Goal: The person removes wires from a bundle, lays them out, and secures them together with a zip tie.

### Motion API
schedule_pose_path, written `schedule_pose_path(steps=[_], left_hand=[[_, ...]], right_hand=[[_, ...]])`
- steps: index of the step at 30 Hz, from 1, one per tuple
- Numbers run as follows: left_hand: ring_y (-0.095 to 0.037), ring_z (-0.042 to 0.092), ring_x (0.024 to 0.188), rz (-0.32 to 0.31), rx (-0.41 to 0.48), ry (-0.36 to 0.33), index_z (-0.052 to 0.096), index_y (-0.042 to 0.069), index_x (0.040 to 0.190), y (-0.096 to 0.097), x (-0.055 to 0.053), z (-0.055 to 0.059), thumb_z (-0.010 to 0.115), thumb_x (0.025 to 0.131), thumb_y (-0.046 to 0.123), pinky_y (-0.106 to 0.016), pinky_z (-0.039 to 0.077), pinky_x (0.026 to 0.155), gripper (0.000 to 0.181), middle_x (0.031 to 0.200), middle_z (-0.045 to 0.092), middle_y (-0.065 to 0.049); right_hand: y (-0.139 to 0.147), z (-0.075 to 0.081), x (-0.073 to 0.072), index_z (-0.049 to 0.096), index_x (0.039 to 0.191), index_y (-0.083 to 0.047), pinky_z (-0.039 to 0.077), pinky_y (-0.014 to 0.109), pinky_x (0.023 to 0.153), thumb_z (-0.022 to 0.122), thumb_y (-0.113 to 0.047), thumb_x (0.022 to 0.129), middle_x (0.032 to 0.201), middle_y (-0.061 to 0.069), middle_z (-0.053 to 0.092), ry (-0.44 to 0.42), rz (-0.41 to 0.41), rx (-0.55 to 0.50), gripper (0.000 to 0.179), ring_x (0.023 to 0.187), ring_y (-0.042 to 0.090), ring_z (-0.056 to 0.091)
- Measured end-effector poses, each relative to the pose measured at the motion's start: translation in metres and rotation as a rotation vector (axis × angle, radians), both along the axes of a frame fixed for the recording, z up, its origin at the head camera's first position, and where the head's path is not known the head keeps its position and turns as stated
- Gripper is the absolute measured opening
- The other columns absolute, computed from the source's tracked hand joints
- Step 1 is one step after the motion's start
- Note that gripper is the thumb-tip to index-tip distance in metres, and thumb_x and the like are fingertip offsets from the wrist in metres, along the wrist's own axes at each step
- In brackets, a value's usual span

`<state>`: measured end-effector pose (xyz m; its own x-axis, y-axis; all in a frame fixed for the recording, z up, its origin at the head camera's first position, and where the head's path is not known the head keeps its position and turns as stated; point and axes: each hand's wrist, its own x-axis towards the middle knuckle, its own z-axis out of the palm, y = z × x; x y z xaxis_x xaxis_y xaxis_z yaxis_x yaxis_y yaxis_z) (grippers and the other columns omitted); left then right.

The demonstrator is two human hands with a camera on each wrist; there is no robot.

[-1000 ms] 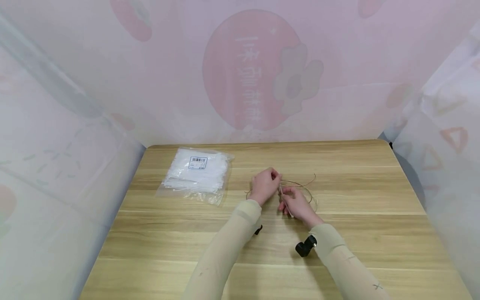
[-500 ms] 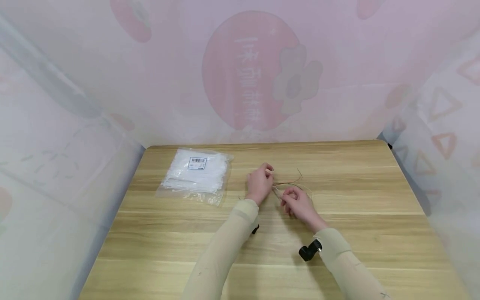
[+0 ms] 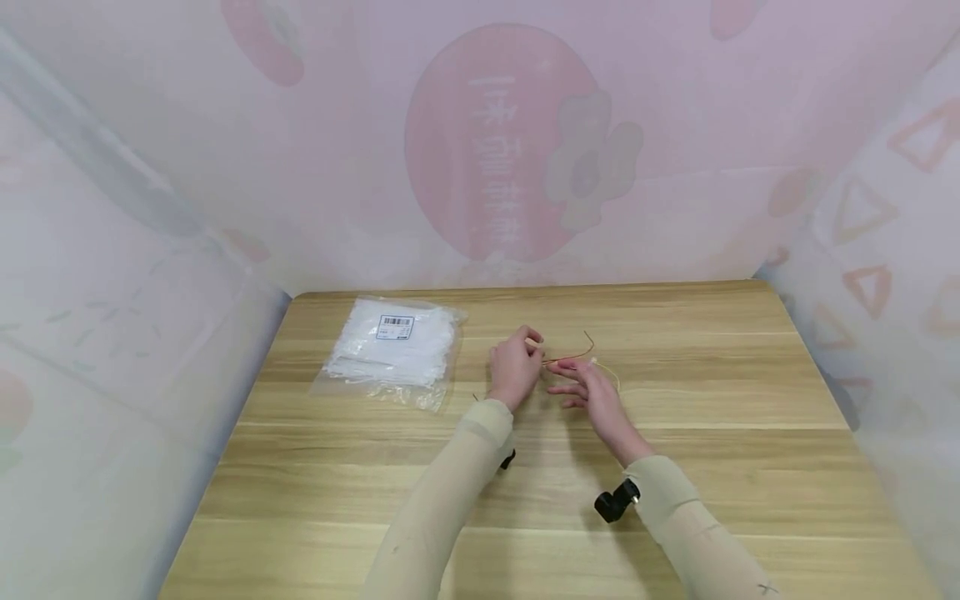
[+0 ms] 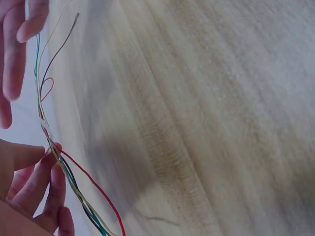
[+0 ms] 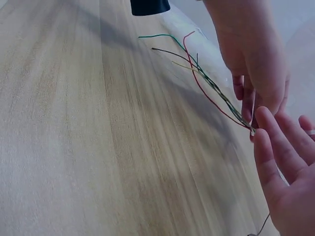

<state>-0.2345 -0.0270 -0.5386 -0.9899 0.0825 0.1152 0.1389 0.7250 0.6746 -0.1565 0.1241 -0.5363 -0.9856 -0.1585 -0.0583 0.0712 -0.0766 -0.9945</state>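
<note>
My left hand (image 3: 515, 367) pinches a thin bundle of coloured wires (image 4: 66, 172) between thumb and fingertips, over the wooden table. Red, green, black and yellow strands fan out loosely on both sides of the pinch. Close to the right of it, my right hand (image 3: 596, 398) has its fingers extended near the bundle. Beside that hand's fingers a small white piece (image 3: 593, 361) shows; its kind and whether the hand touches it are unclear. Loose wire ends (image 5: 170, 35) spread out past the left hand in the right wrist view.
At the left back of the wooden table (image 3: 337, 500) lies a clear plastic bag (image 3: 393, 342) of white strips with a barcode label. Printed cloth walls surround the table behind and on both sides. A black wrist camera (image 3: 617, 502) hangs at the right cuff.
The right hand held a thin white strip beside the bundle; its fingers have since straightened and the strip is no longer plainly visible there. The left hand has shifted slightly left, still pinching the wires.
</note>
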Motion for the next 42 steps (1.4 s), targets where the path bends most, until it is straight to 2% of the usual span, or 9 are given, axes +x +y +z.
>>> schedule_pose_path(steps=[5,9,12,15,17,24,31,38,42], left_hand=[[-0.007,0.065,0.077,-0.081,0.073,0.025,0.072,0.014,0.101,-0.001,0.002,0.004,0.071,0.097,0.018,-0.027,0.053,0.07,0.005,0.091,0.073,0.004],[-0.005,0.067,0.082,-0.172,0.116,0.065,0.074,0.013,0.102,0.0,0.004,0.009,0.073,0.097,0.017,-0.023,0.052,0.073,0.007,0.095,0.074,0.004],[-0.005,0.068,0.087,-0.232,0.13,0.09,0.076,0.011,0.104,0.001,0.007,0.014,0.073,0.096,0.013,-0.021,0.052,0.077,0.009,0.098,0.076,0.003],[-0.005,0.069,0.087,-0.283,0.139,0.123,0.077,0.01,0.103,0.002,0.009,0.018,0.073,0.096,0.01,-0.018,0.052,0.077,0.008,0.097,0.076,0.002],[-0.003,0.068,0.085,-0.306,0.138,0.151,0.077,0.01,0.101,0.003,0.01,0.018,0.073,0.095,0.009,-0.016,0.051,0.077,0.007,0.096,0.076,0.003],[-0.001,0.068,0.082,-0.338,0.168,0.19,0.077,0.012,0.097,0.003,0.012,0.017,0.074,0.095,0.009,-0.015,0.052,0.075,0.005,0.093,0.076,0.004],[0.0,0.068,0.081,-0.349,0.186,0.177,0.078,0.012,0.096,0.003,0.014,0.019,0.075,0.095,0.01,-0.015,0.052,0.074,0.004,0.092,0.076,0.005],[-0.001,0.069,0.079,-0.349,0.195,0.18,0.078,0.012,0.095,0.004,0.015,0.02,0.075,0.094,0.01,-0.016,0.053,0.073,0.004,0.091,0.076,0.004],[-0.001,0.068,0.08,-0.343,0.183,0.184,0.078,0.012,0.095,0.004,0.015,0.018,0.075,0.095,0.011,-0.016,0.052,0.073,0.004,0.091,0.076,0.004]], right_hand=[[0.001,-0.003,-0.002,0.052,0.127,0.012,0.051,0.056,0.084,0.02,-0.026,0.115,0.118,0.032,0.063,0.008,-0.047,0.072,0.051,0.103,0.051,0.062],[-0.001,0.013,0.003,0.053,0.111,0.013,0.049,0.051,0.077,0.018,-0.021,0.114,0.097,0.034,0.06,-0.022,-0.066,0.138,0.049,0.093,0.05,0.059],[-0.003,0.031,0.009,0.055,0.099,0.01,0.046,0.04,0.068,0.019,-0.023,0.114,0.088,0.032,0.056,-0.017,-0.067,0.187,0.051,0.083,0.046,0.058],[-0.004,0.033,0.009,0.054,0.091,0.008,0.042,0.035,0.06,0.02,-0.025,0.115,0.081,0.03,0.054,0.011,-0.07,0.211,0.053,0.074,0.041,0.056],[-0.003,0.025,0.005,0.054,0.09,0.008,0.042,0.033,0.059,0.021,-0.024,0.114,0.078,0.027,0.053,0.017,-0.071,0.203,0.052,0.071,0.039,0.055],[-0.004,-0.001,-0.004,0.055,0.095,0.012,0.042,0.028,0.056,0.024,-0.031,0.114,0.073,0.013,0.053,0.018,-0.101,0.184,0.057,0.065,0.029,0.055],[-0.005,-0.003,-0.003,0.056,0.092,0.009,0.046,0.034,0.059,0.025,-0.035,0.114,0.073,0.012,0.053,0.034,-0.108,0.205,0.059,0.064,0.025,0.053],[-0.004,-0.007,-0.005,0.057,0.092,0.009,0.048,0.038,0.061,0.021,-0.03,0.115,0.078,0.027,0.055,0.03,-0.092,0.199,0.058,0.068,0.038,0.054],[-0.004,-0.006,-0.005,0.056,0.091,0.01,0.049,0.038,0.061,0.022,-0.028,0.115,0.077,0.023,0.055,0.028,-0.088,0.197,0.056,0.067,0.036,0.055]])
